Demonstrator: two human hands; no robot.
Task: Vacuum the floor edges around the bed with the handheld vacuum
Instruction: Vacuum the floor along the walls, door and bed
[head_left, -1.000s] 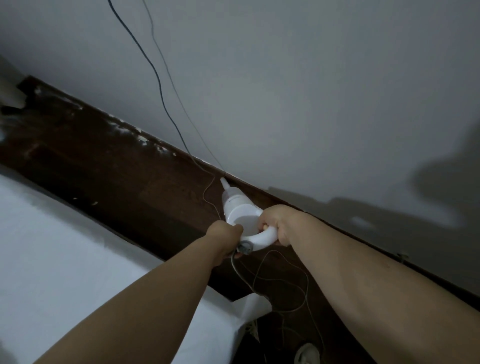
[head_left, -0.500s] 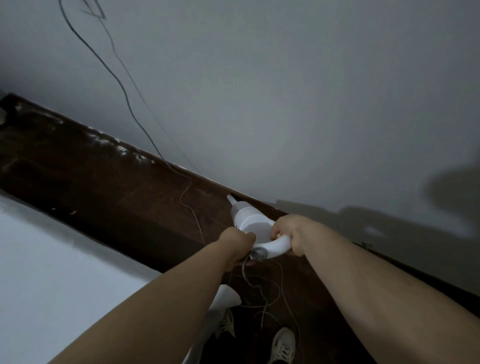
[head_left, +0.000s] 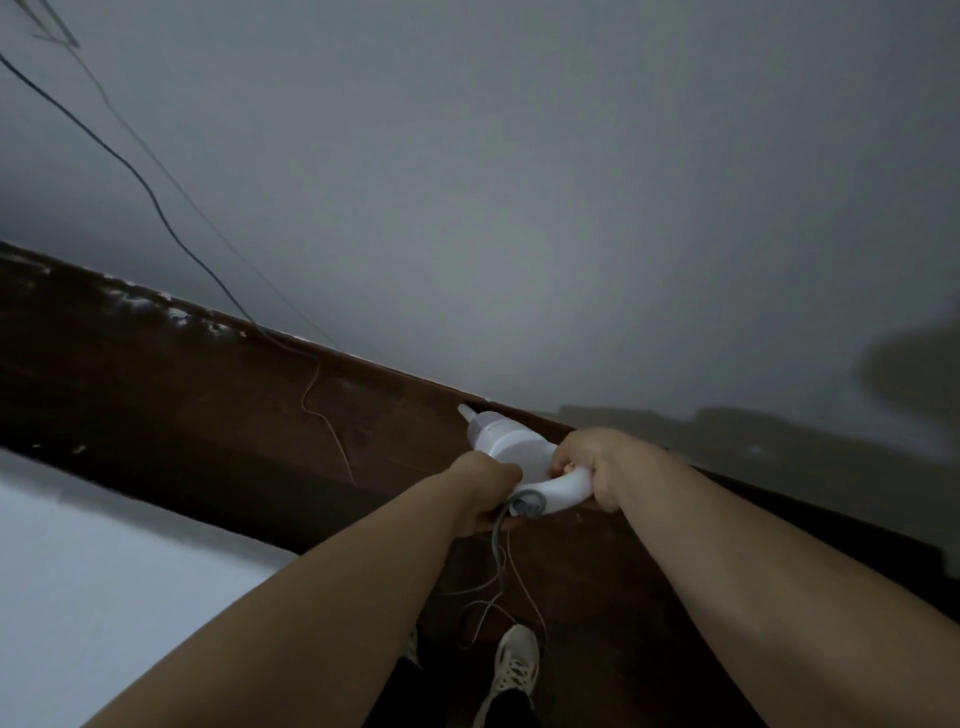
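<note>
A white handheld vacuum (head_left: 506, 441) is held low over the dark brown floor (head_left: 208, 415), its narrow nozzle tip touching the line where floor meets the grey wall. My right hand (head_left: 592, 462) is closed around the curved white handle. My left hand (head_left: 483, 493) grips the rear end of the vacuum where the grey cord (head_left: 498, 551) comes out. The white bed (head_left: 104, 582) fills the lower left, with a strip of floor between it and the wall.
The grey wall (head_left: 519, 208) runs diagonally from upper left to right. A thin dark cable (head_left: 156, 202) hangs down the wall to the floor. Loose cord loops lie on the floor by my white shoe (head_left: 511, 670).
The vacuum and both hands have slid to the right along the wall edge. The view has followed, so less of the bed shows and my shoe has come into sight.
</note>
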